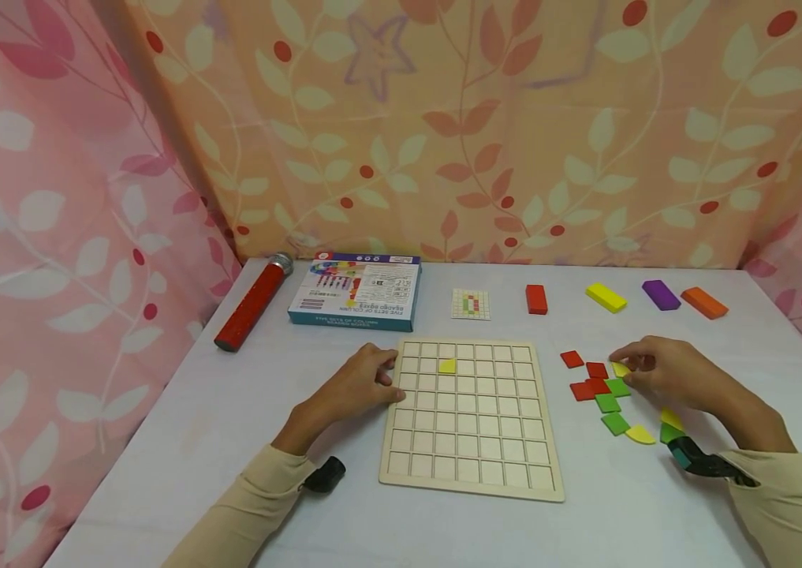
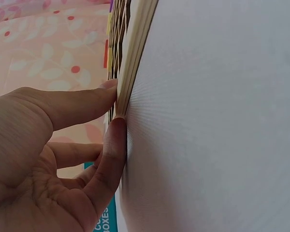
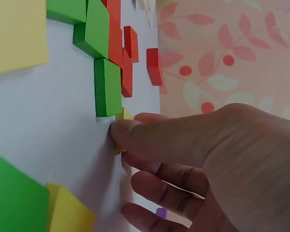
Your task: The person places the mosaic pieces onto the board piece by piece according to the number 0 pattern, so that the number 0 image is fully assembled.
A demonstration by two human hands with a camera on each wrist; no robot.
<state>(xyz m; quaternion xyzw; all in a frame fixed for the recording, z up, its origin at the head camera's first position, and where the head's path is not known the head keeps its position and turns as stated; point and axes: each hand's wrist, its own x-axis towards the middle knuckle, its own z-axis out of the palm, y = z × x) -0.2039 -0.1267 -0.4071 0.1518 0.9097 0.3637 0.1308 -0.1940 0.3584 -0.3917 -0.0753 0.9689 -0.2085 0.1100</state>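
Note:
Along the left edge of a pale wooden grid board (image 1: 467,401), my left hand (image 1: 358,383) grips with thumb (image 2: 87,107) and forefinger at the rim. One yellow quarter-round tile (image 1: 447,366) lies in a cell of its upper rows. To the right of the board, my right hand (image 1: 677,375) pinches a yellow tile (image 3: 124,115) between thumb and forefinger, low over the table. Its other fingers are loosely bent. Around that hand lie red tiles (image 1: 572,360), green tiles (image 1: 615,424) and another yellow quarter-round tile (image 1: 640,435).
Behind the board sits a small pattern card (image 1: 470,304). A boxed set (image 1: 354,292) and a red tube with a silver end (image 1: 251,308) lie at the back left. Red (image 1: 536,300), yellow (image 1: 606,297), purple (image 1: 661,294) and orange blocks (image 1: 704,302) line the back right.

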